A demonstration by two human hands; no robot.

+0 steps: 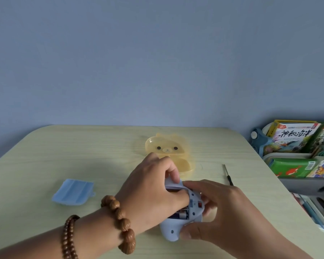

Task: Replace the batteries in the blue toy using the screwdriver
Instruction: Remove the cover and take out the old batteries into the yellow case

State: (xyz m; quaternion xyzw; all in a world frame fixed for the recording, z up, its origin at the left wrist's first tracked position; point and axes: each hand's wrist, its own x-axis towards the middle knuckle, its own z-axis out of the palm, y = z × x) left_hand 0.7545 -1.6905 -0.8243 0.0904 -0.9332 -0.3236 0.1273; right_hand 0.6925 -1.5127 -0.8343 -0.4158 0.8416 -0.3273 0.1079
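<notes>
Both hands work on the blue toy [183,212] at the near middle of the counter [45,165]. The left hand [153,189] curls over the toy's open compartment, fingers pressing inside, where batteries [180,214] show just below its thumb. The right hand [219,208] is clamped on the toy's right side, thumb at its near end. The screwdriver [228,175] lies just beyond the right hand, apart from it. A blue cover [72,191] lies well left of the left hand. A yellow bear box [168,148] sits open just beyond the left hand's knuckles.
</notes>
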